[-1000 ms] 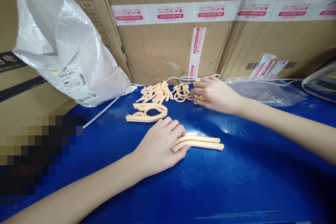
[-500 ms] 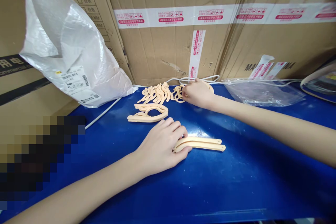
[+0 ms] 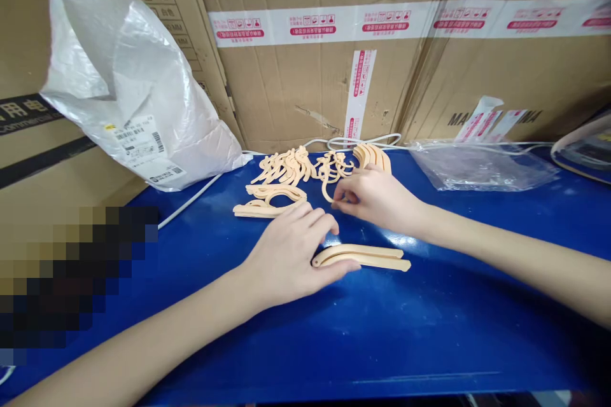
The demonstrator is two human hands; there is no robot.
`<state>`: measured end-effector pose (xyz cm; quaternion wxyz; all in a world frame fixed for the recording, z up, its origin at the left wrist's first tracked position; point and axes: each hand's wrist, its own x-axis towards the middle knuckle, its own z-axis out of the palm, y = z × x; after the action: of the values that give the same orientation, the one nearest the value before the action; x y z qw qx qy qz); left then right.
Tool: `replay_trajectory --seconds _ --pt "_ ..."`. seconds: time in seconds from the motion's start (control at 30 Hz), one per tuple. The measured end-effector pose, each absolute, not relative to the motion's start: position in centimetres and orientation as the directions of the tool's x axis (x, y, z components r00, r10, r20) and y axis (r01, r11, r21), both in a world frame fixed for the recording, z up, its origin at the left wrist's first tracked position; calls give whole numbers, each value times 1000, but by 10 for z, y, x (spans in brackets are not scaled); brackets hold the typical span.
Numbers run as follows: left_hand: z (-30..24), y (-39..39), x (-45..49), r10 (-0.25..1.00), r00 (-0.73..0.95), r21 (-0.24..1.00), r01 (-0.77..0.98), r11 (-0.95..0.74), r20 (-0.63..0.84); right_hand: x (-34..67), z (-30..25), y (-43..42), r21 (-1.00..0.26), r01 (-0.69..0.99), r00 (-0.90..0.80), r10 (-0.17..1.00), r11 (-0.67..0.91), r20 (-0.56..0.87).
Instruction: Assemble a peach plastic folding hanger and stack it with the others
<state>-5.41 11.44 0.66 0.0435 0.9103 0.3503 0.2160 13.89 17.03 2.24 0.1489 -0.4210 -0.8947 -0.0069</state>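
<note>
While the right hand (image 3: 377, 196) pinches a hook (image 3: 325, 189), two strips (image 3: 377, 261) reach into the widely parted left hand (image 3: 289, 257).

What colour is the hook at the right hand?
Pale peach; the hook shows best in the head view.

1. Glossy blue tabletop (image 3: 363, 343) under and around the left hand (image 3: 296, 254).
2. Brown cardboard (image 3: 296, 89), wall-like, beyond the right hand (image 3: 382, 200), crossed by white tape (image 3: 324, 27) with red print.
3. Black-banded carton (image 3: 38, 159) far to the left hand's left.
4. White cable (image 3: 189, 201) left of the left hand.
5. Bright glare on the tabletop, just nearer than the right hand.
</note>
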Motion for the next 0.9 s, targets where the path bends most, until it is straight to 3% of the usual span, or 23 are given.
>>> replay_trajectory --seconds 0.2,0.3,0.4,0.63,0.9 --pt "38 142 -78 821 328 320 803 -503 468 134 8 153 -202 717 -633 744 668 212" --pt "51 171 -97 936 135 357 899 -254 326 130 6 148 -237 702 -644 741 671 191" --pt "55 201 -116 990 26 243 968 -60 142 125 5 147 -271 688 -646 738 673 195" --pt "41 253 -130 992 -24 227 972 52 -121 122 3 146 -327 647 -661 721 688 210" --pt "41 284 -128 981 -21 270 960 73 -192 121 -1 147 -394 604 -666 710 693 229"
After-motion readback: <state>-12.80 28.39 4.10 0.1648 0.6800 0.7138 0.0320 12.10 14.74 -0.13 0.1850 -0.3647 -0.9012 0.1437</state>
